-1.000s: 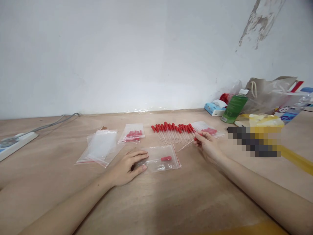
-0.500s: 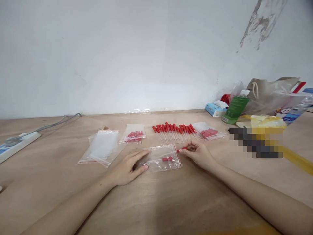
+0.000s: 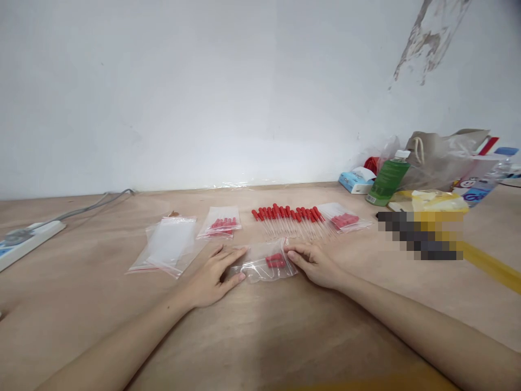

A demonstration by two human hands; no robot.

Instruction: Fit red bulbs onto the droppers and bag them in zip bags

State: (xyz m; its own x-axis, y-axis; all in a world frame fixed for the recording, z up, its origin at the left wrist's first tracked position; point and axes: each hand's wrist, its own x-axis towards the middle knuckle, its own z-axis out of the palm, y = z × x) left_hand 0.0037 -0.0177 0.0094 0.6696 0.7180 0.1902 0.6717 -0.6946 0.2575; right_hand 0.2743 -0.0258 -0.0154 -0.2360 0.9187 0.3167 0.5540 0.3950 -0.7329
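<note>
A clear zip-lock bag (image 3: 256, 273) lies flat in front of me, its mouth to the right. Inside it, two droppers with red rubber bulbs (image 3: 275, 260) lie side by side. At the bag's left end rests my left hand (image 3: 215, 274), thumb and fingers apart, pressing on the plastic. My right hand (image 3: 317, 264) is closed at the bag's mouth, with thumb and forefinger at its edge. Beyond the bag lies a row of red-bulbed droppers (image 3: 287, 214) with thin clear stems pointing toward me.
Filled bags of droppers lie at back left (image 3: 220, 222) and back right (image 3: 344, 218). Flat unfilled bags (image 3: 169, 244) are stacked at left, near a power strip (image 3: 36, 239). A green bottle (image 3: 388, 179), a tissue pack (image 3: 356, 181) and yellow tape (image 3: 488, 263) are at right.
The second dropper has gone leftward into the bag, its red bulb now beside the first. My right hand moved slightly left to the bag's mouth. My left hand stayed put.
</note>
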